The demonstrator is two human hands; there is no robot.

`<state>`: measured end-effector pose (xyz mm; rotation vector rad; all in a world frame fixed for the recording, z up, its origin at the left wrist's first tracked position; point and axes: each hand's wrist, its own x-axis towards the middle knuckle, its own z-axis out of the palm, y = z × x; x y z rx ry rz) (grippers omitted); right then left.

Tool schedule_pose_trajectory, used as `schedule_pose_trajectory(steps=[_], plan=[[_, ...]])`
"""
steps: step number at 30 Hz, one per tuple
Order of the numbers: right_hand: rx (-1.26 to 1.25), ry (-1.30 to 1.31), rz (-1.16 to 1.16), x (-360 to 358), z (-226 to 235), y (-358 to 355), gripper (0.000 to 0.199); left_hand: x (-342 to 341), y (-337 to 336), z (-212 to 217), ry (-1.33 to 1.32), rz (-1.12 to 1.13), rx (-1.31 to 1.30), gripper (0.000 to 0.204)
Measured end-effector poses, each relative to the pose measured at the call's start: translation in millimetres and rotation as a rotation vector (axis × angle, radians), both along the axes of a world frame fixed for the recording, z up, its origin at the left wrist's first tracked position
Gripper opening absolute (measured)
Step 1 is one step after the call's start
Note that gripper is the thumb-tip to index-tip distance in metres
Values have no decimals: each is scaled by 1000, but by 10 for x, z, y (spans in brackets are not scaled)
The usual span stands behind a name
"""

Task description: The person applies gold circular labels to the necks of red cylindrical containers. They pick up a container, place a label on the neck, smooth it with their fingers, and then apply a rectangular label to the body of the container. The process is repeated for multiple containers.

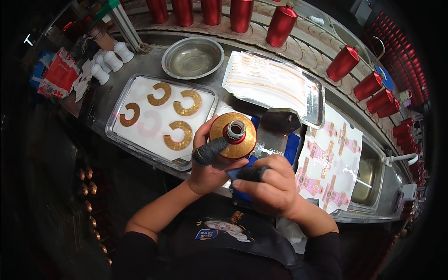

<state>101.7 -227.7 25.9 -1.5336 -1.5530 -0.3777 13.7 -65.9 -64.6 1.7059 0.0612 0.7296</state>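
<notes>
My left hand point(204, 176) is closed around a red bottle with a gold ring-shaped label point(247, 135) on its shoulder. The bottle's open neck point(235, 129) points up toward me, and its lower body is hidden. A dark wrap covers my left thumb, which presses on the gold label. Just right of the bottle, my right hand point(274, 189) is closed, its thumb also wrapped in dark material. It pinches a small flat blue piece point(233, 174) near the bottle's edge; its exact kind is unclear. Gold C-shaped labels point(188, 102) lie on a white sheet at left.
A metal tray point(112, 122) holds that sheet. Behind are a metal bowl point(167, 63) and stacked white strip sheets point(261, 77). A dark metal block point(280, 120) stands beside the bottle. Pink-and-gold label sheets point(326, 161) and a sink point(366, 186) lie right. Red bottles point(282, 27) line the curved conveyor.
</notes>
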Motion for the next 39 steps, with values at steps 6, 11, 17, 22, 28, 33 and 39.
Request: schedule_pose_trajectory(steps=[6,11,17,22,28,33,39], plan=[[13,-136,-31,-19,73,112,21,-9,97,47,79,56,-103,104],[22,-122,-118,-51,59,110,21,-17,285,78,205,-165,29,99],[-61,756,-103,-131,143,-162,18,17,254,99,146,74,295,104],[-132,1270,-305,48,-149,-789,10,119,74,752,171,11,135,103],[-364,976,-415,-277,-205,-1013,87,356,-413,773,650,-340,-96,102],[-351,1148,-444,-228,-418,-1139,82,565,-546,455,734,-359,35,102],[-316,1261,-407,-41,-594,-1046,75,716,-556,622,864,-227,154,97]])
